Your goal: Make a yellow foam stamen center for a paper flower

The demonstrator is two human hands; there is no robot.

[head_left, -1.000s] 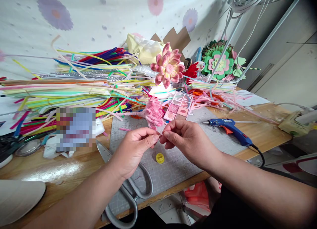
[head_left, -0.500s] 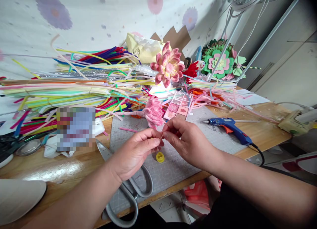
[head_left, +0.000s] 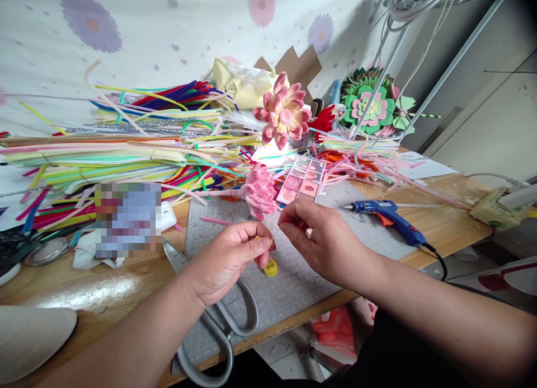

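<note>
Pinching a small piece (head_left: 272,241), mostly hidden, between thumb and forefinger, the left hand (head_left: 232,256) hovers above the mat (head_left: 293,301). Just apart from it, the right hand (head_left: 319,231) curls its fingers toward the thumb — whether they hold anything cannot be told. A yellow roll (head_left: 271,269) lies near the left fingertips. Beyond are a pink flower (head_left: 258,193) and palette (head_left: 302,181), side by side; scissors (head_left: 174,257) lie partly under the left arm — a glue gun (head_left: 390,214) rests rightward on the tabletop (head_left: 465,225).

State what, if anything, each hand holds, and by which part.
Left hand: fingers pinch a tiny unidentifiable piece, held part unclear. Right hand: cannot tell whether anything is held.
</note>
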